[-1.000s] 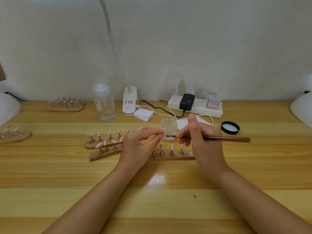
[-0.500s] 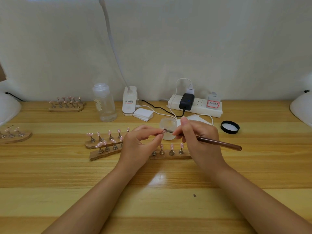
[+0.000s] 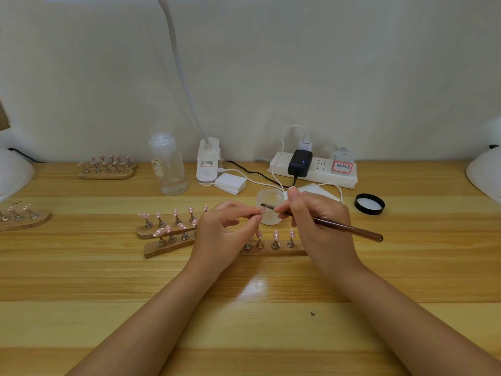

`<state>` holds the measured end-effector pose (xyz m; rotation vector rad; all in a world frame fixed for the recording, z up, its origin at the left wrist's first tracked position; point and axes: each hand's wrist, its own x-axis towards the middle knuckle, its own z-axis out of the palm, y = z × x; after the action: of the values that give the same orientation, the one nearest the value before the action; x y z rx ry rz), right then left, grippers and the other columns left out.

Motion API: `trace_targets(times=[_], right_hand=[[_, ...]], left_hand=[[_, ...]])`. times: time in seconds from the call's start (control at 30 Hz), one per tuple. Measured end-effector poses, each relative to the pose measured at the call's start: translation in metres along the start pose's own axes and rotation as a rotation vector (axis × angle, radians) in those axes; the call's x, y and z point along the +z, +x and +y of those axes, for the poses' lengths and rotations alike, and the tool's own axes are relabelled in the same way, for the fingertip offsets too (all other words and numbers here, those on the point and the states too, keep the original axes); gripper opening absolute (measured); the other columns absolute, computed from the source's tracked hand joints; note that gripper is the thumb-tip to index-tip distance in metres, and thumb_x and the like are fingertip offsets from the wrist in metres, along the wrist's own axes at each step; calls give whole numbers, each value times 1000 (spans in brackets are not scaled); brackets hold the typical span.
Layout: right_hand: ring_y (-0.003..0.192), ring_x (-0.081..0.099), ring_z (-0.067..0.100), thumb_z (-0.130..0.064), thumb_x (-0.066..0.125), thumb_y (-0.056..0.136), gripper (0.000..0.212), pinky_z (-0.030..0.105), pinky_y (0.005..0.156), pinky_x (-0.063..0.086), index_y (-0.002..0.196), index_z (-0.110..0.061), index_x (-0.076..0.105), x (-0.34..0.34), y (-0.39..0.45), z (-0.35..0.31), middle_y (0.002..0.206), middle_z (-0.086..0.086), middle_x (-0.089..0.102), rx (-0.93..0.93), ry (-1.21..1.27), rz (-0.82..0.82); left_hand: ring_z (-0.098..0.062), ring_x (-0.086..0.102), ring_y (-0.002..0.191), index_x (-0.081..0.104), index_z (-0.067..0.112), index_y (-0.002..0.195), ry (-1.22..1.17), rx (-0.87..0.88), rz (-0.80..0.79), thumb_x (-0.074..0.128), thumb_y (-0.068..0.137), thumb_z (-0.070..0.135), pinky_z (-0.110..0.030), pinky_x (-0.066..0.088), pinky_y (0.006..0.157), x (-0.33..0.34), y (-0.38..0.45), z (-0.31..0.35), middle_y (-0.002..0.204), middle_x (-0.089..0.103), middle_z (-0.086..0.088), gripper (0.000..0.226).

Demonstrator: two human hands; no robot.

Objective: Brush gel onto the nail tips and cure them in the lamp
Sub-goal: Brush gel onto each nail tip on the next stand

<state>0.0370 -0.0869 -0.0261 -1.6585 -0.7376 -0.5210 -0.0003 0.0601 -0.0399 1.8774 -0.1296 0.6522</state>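
My left hand point(image 3: 226, 234) pinches a small nail tip on its metal stand point(image 3: 262, 211) between thumb and forefinger, held above the table. My right hand point(image 3: 315, 223) grips a brown brush point(image 3: 349, 229), whose dark tip rests on that nail tip. Just behind them stands an open frosted gel jar point(image 3: 269, 208). A wooden holder point(image 3: 273, 249) with three pink nail tips lies under my hands. Two more wooden holders point(image 3: 162, 232) with several pink tips lie to the left. White curing lamps sit at the left edge point(image 3: 13, 172) and right edge point(image 3: 485, 172).
The jar's black lid point(image 3: 369, 204) lies to the right. At the back stand a clear bottle point(image 3: 168, 165), a desk lamp base point(image 3: 208, 161), white pads point(image 3: 230, 183) and a power strip point(image 3: 314, 169) with cables. Further holders sit at the back left point(image 3: 107, 168) and far left point(image 3: 21, 217).
My right hand has tilted the brush, its handle end dropping to the right, and brought the tip up against the nail tip held in my left hand. My left hand has stayed put.
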Motion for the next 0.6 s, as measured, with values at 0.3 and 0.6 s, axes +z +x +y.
trace_targets(times=[0.3, 0.6], right_hand=[[50, 59, 3, -37, 44, 89, 41, 9, 53, 42, 55, -25, 64, -2, -3, 1, 50, -11, 61, 61, 52, 68], [55, 59, 2, -28, 44, 92, 38, 11, 53, 42, 62, -23, 65, -2, -4, -1, 52, -9, 60, 78, 54, 138]], left_hand=[[-12, 63, 89, 68, 32, 85, 19, 6, -7, 68, 78, 6, -46, 53, 78, -1, 0, 1, 87, 67, 9, 27], [-6, 62, 91, 69, 27, 83, 9, 13, 9, 69, 77, 8, -38, 54, 81, -1, 0, 0, 86, 68, 12, 21]])
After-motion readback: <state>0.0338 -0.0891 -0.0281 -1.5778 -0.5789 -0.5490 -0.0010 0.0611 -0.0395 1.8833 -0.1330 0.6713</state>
